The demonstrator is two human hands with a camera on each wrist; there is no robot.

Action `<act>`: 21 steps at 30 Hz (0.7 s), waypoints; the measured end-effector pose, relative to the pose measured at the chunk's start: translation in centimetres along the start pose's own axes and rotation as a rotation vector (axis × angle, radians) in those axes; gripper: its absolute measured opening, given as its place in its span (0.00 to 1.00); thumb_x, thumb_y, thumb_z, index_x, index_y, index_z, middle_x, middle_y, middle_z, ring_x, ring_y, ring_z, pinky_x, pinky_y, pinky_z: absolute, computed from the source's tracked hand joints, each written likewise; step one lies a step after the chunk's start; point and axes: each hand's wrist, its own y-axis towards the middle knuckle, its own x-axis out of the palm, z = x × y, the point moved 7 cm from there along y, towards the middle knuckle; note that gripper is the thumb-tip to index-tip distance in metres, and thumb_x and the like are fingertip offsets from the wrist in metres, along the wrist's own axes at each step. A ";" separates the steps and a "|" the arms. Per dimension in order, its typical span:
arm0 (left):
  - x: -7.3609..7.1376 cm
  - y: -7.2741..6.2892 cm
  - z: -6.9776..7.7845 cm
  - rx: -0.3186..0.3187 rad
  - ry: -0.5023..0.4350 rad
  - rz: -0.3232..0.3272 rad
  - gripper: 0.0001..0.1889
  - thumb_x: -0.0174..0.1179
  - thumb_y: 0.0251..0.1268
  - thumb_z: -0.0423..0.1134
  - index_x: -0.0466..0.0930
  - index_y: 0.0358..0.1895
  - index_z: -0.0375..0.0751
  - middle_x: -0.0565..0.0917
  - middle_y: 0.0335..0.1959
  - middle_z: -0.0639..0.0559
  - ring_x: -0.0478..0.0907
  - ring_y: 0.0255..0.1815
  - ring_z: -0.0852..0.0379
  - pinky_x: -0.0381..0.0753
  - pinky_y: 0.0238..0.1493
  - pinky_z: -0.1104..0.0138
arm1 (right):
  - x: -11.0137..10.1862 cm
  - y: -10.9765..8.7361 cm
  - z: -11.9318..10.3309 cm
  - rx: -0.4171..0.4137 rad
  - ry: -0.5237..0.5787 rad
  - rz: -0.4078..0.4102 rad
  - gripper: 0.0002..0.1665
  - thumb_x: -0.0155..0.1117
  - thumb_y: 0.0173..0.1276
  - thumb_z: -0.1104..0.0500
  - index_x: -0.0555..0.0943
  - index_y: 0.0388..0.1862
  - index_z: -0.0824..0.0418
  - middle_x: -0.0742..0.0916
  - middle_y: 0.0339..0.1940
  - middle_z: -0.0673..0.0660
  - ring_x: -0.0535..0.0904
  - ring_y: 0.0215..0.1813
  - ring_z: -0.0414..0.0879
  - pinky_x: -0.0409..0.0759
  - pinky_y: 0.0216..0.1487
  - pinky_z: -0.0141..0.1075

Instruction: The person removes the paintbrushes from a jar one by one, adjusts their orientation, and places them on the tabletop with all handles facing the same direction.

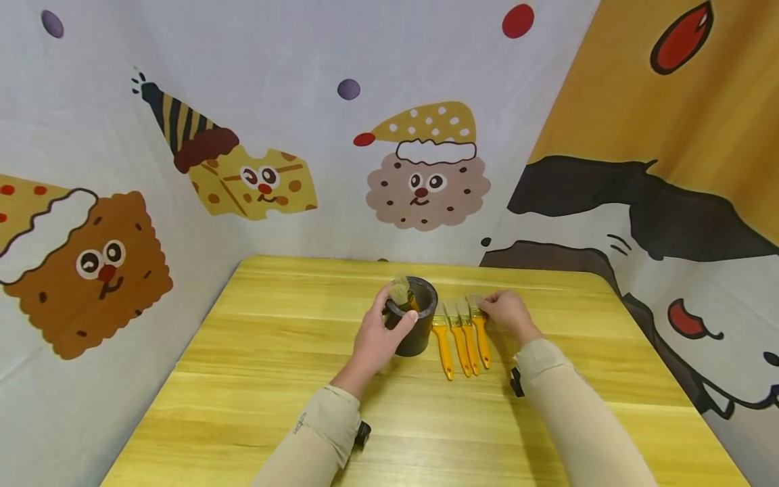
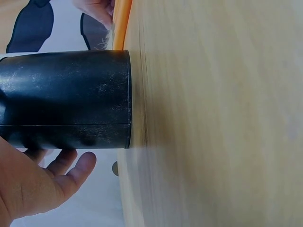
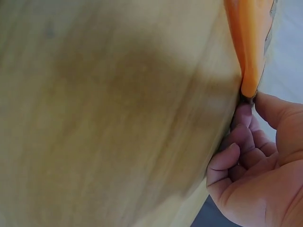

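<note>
A black cylindrical cup (image 1: 418, 338) stands on the table, with my left hand (image 1: 376, 337) gripping its left side, thumb near the rim. The bristles of a paintbrush (image 1: 399, 289) poke up inside the cup. Several paintbrushes with orange handles (image 1: 446, 355) lie side by side just right of the cup, bristles toward the back. At the bristle end of the rightmost paintbrush (image 1: 483, 345) is my right hand (image 1: 510, 314). The right wrist view shows its thumb and index finger pinching that end, below the orange handle (image 3: 253, 52); the other fingers are curled.
The wooden table (image 1: 255, 365) reaches back to a white cloth wall (image 1: 304, 61) printed with cartoon food. A cloth with a large cartoon animal (image 1: 608, 223) hangs along the right side.
</note>
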 end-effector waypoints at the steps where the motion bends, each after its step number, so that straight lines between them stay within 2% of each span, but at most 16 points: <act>1: 0.0 0.0 0.0 0.003 0.001 0.000 0.40 0.62 0.71 0.70 0.51 0.81 0.89 0.68 0.82 0.50 0.67 0.82 0.40 0.72 0.75 0.35 | 0.1 0.0 0.1 0.003 -0.003 0.004 0.20 0.61 0.82 0.48 0.87 0.44 0.65 0.87 0.38 0.58 0.78 0.38 0.49 0.76 0.38 0.38; 7: 0.1 0.2 -0.1 0.019 -0.014 0.004 0.40 0.63 0.72 0.68 0.52 0.81 0.87 0.70 0.81 0.51 0.69 0.81 0.41 0.73 0.74 0.37 | 0.2 -0.1 0.1 0.003 0.002 0.037 0.21 0.62 0.81 0.48 0.88 0.46 0.66 0.90 0.45 0.62 0.82 0.41 0.51 0.79 0.41 0.40; 14: 0.2 0.3 -0.2 0.030 -0.023 0.001 0.40 0.62 0.72 0.69 0.52 0.81 0.87 0.71 0.80 0.52 0.70 0.81 0.43 0.73 0.75 0.37 | 0.3 -0.5 0.1 0.024 0.016 0.026 0.22 0.62 0.82 0.47 0.88 0.50 0.66 0.90 0.52 0.65 0.84 0.47 0.54 0.82 0.46 0.42; 21: 0.2 0.2 -0.2 0.027 -0.027 -0.002 0.40 0.62 0.72 0.69 0.51 0.81 0.88 0.70 0.82 0.52 0.69 0.81 0.40 0.73 0.74 0.36 | 0.2 -0.8 -0.2 0.027 0.044 0.016 0.22 0.61 0.82 0.48 0.87 0.52 0.67 0.89 0.53 0.66 0.83 0.49 0.55 0.82 0.47 0.43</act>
